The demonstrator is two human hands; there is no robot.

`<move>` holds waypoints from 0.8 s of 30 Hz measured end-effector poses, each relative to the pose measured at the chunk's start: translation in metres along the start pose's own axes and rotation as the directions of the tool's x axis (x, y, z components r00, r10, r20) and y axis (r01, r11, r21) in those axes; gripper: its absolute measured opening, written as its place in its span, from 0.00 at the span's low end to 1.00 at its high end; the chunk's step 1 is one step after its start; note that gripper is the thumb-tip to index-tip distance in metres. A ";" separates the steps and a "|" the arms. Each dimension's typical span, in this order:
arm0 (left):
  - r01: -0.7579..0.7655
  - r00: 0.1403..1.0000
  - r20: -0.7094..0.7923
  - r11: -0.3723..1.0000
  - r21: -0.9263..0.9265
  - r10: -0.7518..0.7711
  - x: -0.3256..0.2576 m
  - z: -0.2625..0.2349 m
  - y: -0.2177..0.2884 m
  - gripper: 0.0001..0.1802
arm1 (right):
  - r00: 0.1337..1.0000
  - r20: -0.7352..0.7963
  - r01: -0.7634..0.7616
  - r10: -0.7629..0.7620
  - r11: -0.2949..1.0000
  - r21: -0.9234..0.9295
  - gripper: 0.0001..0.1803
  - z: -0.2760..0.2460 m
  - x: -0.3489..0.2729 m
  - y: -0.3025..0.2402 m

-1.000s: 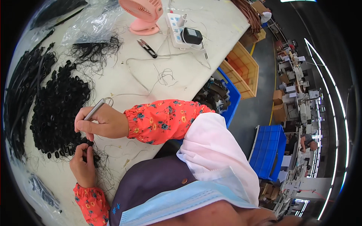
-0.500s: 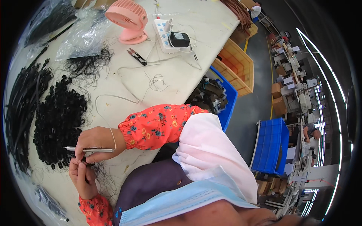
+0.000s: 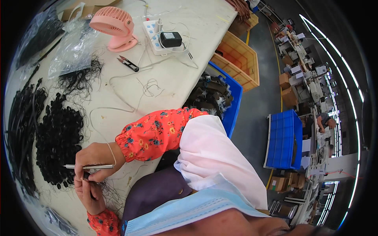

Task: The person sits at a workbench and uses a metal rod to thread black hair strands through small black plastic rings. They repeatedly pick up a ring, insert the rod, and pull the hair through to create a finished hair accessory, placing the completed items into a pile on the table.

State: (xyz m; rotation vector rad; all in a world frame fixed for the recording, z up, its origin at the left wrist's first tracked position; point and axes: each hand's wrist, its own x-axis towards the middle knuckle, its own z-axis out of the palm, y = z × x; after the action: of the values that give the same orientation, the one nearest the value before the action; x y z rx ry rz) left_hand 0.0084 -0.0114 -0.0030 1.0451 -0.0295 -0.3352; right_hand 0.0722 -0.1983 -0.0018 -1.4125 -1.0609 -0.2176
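My right hand [image 3: 93, 156] is closed around a slim silver pen-shaped tool [image 3: 101, 166] with a thin pale cord running from its end. The tool's tip points left over a heap of small black loops [image 3: 59, 145]. Just below, my left hand [image 3: 88, 192] is closed, its fingertips meeting those of my right hand. A small black piece [image 3: 86, 175] shows between the fingertips; its exact shape is mostly hidden. Loose black threads lie on the table beside my left wrist.
Black straps [image 3: 23, 133] lie beyond the heap. Farther along the table [image 3: 157, 84] are thread snips [image 3: 128, 63], a pink clip fan [image 3: 114, 29], a power strip [image 3: 153, 37] with a black adapter [image 3: 170, 39], and clear plastic bags [image 3: 73, 51]. Blue bins [image 3: 281, 139] and yellow crates [image 3: 242, 59] stand on the floor.
The whole view has shifted slightly, moving the table things left and up in the picture. Both hands stay together with the tool and black piece; they sit a little lower.
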 end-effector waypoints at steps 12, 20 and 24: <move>-0.137 0.969 -0.221 0.986 -0.092 0.114 0.005 -0.015 0.010 0.15 | 0.990 -0.140 -0.007 -0.005 0.996 -0.086 0.14 -0.015 0.005 -0.018; -0.130 0.941 -0.330 0.978 -0.165 0.069 0.005 -0.016 0.012 0.18 | 0.998 -0.063 0.008 -0.018 0.987 -0.161 0.09 -0.015 0.012 -0.009; -0.025 0.954 -0.298 0.980 -0.200 -0.036 0.005 -0.002 0.024 0.12 | 0.907 0.014 -0.420 0.420 0.907 -0.016 0.09 -0.013 0.011 -0.018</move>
State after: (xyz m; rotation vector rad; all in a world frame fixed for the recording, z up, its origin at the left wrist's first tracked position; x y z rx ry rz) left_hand 0.0195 -0.0001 0.0157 0.8854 0.2770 -0.1766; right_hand 0.0719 -0.2085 0.0207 -1.6198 -0.7435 0.1028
